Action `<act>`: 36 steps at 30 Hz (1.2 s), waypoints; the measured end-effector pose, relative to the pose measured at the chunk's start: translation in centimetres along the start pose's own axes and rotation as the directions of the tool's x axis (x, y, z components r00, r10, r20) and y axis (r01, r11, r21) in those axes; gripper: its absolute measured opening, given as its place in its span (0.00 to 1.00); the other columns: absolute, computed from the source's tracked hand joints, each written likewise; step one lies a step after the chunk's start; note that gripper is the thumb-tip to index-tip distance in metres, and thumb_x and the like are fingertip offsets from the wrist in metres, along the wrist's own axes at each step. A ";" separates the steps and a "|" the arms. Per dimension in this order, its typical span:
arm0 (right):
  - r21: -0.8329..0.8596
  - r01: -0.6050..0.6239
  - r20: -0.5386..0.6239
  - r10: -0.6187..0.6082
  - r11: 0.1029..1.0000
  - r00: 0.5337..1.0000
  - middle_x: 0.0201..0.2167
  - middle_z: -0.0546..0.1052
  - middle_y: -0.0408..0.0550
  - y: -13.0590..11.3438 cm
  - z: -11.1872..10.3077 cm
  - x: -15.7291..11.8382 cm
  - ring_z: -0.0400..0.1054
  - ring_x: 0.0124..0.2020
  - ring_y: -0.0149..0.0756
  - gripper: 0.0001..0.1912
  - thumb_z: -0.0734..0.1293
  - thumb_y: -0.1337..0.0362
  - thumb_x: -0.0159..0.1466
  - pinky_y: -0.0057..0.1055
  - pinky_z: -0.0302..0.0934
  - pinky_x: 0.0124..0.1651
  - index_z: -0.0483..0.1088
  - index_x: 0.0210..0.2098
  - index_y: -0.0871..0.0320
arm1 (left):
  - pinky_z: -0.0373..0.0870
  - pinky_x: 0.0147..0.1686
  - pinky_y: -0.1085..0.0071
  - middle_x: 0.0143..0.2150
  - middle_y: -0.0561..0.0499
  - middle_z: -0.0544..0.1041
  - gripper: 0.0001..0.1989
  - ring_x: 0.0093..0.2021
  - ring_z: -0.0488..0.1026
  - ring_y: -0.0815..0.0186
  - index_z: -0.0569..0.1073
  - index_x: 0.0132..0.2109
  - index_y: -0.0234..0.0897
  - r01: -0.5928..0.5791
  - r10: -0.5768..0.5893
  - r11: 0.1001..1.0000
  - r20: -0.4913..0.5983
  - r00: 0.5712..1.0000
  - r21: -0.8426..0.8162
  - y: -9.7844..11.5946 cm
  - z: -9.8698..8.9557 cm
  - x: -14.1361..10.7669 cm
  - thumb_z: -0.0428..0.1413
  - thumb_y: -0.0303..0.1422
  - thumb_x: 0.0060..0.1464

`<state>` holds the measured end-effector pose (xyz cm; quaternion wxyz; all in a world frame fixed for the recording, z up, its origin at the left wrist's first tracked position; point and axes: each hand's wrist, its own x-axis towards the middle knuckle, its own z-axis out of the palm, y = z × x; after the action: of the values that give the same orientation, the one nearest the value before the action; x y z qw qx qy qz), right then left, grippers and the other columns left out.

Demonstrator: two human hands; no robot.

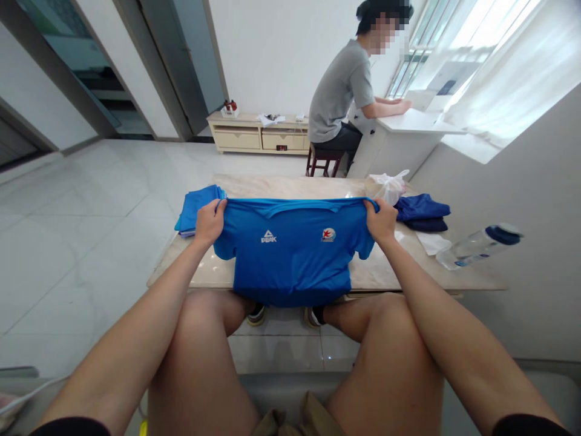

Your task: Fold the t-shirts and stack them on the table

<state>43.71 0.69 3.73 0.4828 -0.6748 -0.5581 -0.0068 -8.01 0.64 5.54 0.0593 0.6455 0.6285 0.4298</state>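
Observation:
A blue T-shirt (293,254) with a white logo and a round badge on its chest is stretched wide between my hands. My left hand (210,221) is closed on its left shoulder, and my right hand (382,220) pinches the right shoulder. The collar faces away from me, and the hem hangs over the near edge of the table (209,274). Just beyond my left hand lies a folded stack of blue clothes (197,209). Dark blue folded clothing (424,212) sits to the right of my right hand.
A clear water bottle (476,247) with a blue lid stands at the table's right end, near a white paper (433,243). Behind is a white plastic bag (390,186). Farther off, a person (340,91) sits on a stool at a white desk (408,124), near a low cabinet (238,140).

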 end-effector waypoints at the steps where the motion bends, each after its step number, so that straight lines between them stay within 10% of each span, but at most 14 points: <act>1: 0.008 0.000 -0.073 0.001 1.000 0.997 0.40 0.84 0.58 -0.1 -0.1 0.1 0.76 0.45 0.56 0.28 0.62 0.39 0.73 0.49 0.68 0.56 0.80 0.46 0.56 | 0.57 0.37 0.66 0.27 0.53 0.67 0.22 0.31 0.64 0.62 0.64 0.31 0.42 -0.011 0.012 1.000 -0.048 0.999 0.005 0.2 -0.3 0.0 0.50 0.45 0.75; 4: 0.019 -0.004 -0.141 0.007 1.000 0.990 0.40 0.83 0.59 -0.1 -0.1 0.1 0.76 0.44 0.55 0.30 0.60 0.38 0.74 0.48 0.69 0.54 0.80 0.47 0.57 | 0.56 0.38 0.65 0.29 0.51 0.69 0.21 0.34 0.68 0.59 0.67 0.34 0.43 -0.017 0.022 0.998 -0.111 0.994 0.053 0.4 -0.6 0.0 0.49 0.48 0.75; 9: -0.034 -0.011 0.171 0.017 0.999 0.985 0.36 0.84 0.58 0.3 0.5 -0.9 0.77 0.44 0.57 0.27 0.68 0.36 0.67 0.50 0.70 0.55 0.81 0.36 0.53 | 0.54 0.36 0.64 0.29 0.46 0.74 0.23 0.35 0.72 0.53 0.68 0.29 0.44 0.052 -0.072 0.987 0.127 0.989 0.153 -0.4 0.1 -0.4 0.51 0.49 0.72; 36: -0.097 0.097 0.182 -0.079 0.991 0.980 0.39 0.83 0.60 1.9 0.3 -0.6 0.76 0.43 0.57 0.31 0.54 0.38 0.76 0.46 0.68 0.51 0.77 0.45 0.54 | 0.57 0.33 0.66 0.25 0.52 0.68 0.26 0.30 0.65 0.63 0.62 0.28 0.43 -0.015 0.012 1.000 0.130 0.991 0.017 -1.9 0.2 -0.3 0.46 0.52 0.70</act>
<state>44.79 0.62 1.97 0.3940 -0.6719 -0.6271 0.0026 -9.24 0.87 4.13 0.0915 0.6769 0.6228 0.3815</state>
